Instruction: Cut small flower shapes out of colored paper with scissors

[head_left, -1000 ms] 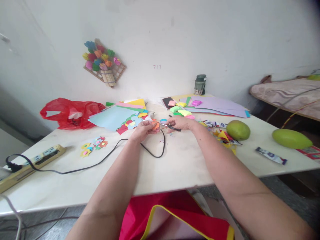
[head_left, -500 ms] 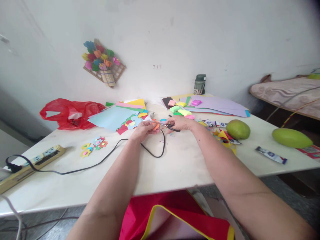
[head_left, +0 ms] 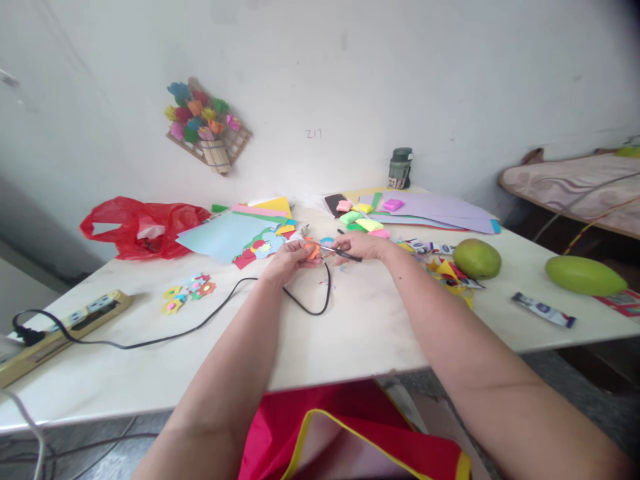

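Note:
At the middle of the table, my left hand (head_left: 291, 261) pinches a small piece of orange paper (head_left: 313, 249). My right hand (head_left: 363, 245) grips a pair of scissors (head_left: 345, 254) with dark handles, the blades pointing left at the orange paper. Whether the blades touch the paper's edge is hard to make out. Small paper scraps lie on the table just below the scissors. A black cord (head_left: 327, 293) loops on the table beneath both hands. Left of my left hand are cut coloured paper shapes (head_left: 260, 246) on a light blue sheet (head_left: 215, 235).
Finished-looking paper flowers (head_left: 190, 292) and a power strip (head_left: 85, 319) lie left, a red plastic bag (head_left: 145, 230) behind them. Soft coloured packets (head_left: 369, 225), purple sheets (head_left: 435, 208) and a bottle (head_left: 400, 168) stand behind. Green fruit (head_left: 477, 259) and a glue tube (head_left: 543, 310) are right.
The scissors have turned slightly and their blades sit closer together at the orange paper. The orange paper has shifted a little in my left fingers. Both arms stay nearly where they were.

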